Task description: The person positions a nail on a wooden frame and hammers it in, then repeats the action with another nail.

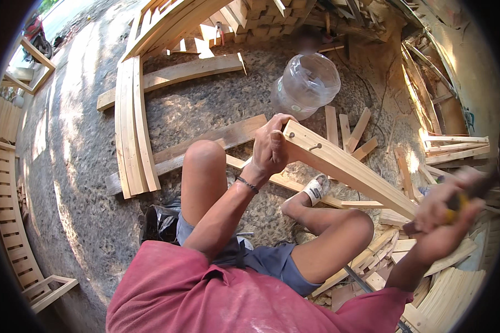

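My left hand [271, 147] is closed around the near end of a long pale wooden board [350, 169], which slants down to the right. A nail [315, 147] stands partly out of the board's face, near that end. Close to the board's corner is a second nail [292, 135], sunk lower. Off to the right, my right hand [441, 208] is wrapped around the handle of what looks like a hammer, with yellow on its grip [457, 206]. Motion smears this hand and the tool, so the hammer's head is unclear.
Planks [130, 133] lie on the rough ground at left. A clear plastic container [305, 83] stands beyond the board. Offcuts [450, 299] pile up at lower right. Slatted wooden frames [11, 222] line the far left. My knees flank the work.
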The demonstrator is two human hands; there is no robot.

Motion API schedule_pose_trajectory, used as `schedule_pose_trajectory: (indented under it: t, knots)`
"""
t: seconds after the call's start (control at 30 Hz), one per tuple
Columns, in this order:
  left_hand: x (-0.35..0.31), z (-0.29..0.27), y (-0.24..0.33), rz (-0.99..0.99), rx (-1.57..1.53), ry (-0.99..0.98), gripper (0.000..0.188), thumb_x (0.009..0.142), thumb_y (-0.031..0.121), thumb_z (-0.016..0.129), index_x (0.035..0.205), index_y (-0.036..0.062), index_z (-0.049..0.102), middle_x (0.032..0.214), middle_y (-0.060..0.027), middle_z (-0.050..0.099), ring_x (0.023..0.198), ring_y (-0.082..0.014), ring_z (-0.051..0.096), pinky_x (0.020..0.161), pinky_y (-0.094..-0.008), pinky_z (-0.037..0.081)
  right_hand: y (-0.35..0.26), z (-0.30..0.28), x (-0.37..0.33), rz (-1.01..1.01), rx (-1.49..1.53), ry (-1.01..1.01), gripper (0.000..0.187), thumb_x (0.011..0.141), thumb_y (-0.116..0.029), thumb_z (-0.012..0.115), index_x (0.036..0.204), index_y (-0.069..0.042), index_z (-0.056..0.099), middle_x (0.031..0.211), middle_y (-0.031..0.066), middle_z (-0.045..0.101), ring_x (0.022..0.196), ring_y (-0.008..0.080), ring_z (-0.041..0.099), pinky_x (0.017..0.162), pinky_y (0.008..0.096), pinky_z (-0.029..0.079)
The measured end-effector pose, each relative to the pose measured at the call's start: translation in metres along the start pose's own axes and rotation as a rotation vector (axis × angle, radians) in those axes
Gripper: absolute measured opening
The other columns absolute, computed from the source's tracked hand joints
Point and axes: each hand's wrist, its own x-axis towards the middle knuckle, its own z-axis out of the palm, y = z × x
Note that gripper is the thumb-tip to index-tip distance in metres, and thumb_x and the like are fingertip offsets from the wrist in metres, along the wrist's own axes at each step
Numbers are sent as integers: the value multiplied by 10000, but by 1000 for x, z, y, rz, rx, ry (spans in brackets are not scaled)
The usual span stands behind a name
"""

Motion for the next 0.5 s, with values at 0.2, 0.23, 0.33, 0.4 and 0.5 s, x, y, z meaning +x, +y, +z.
schedule_pose_trajectory:
  t: [0.2,0.23,0.33,0.4,0.5]
  knots:
    - [1,13,0,-6,-47,1,693,1048,511,174,1001,-46,584,854,-198,618,741,-355,637,671,-381,489,74,-19,-38,-16,-778,-376,313,1029,-358,507,1022,-48,546,635,-14,473,613,80,495,477,251,416]
    - [-2,8,-3,6,-11,3,696,1048,512,174,998,-48,585,852,-197,618,738,-354,636,670,-381,488,87,0,-39,400,-641,-436,322,1032,-351,506,1024,-34,560,641,-16,492,600,74,498,485,243,414]
    - [-7,0,-14,-1,11,24,704,1048,516,174,996,-52,587,858,-198,618,744,-346,637,670,-381,487,58,2,-9,282,-560,-391,337,1047,-359,469,1067,-27,526,623,-25,459,513,53,438,421,207,359]
    - [-5,-12,-7,-7,47,62,699,1050,510,177,1004,-53,587,856,-198,617,741,-339,637,668,-379,486,33,3,6,199,-271,-266,334,1043,-373,465,1083,-42,491,610,-24,438,456,49,396,375,198,329]
    - [-4,7,0,-7,-35,37,691,1052,504,182,1006,-55,586,853,-201,623,740,-333,635,669,-378,485,-20,-7,11,39,216,19,347,1018,-421,491,1073,-80,453,609,-9,449,424,64,374,323,225,309]
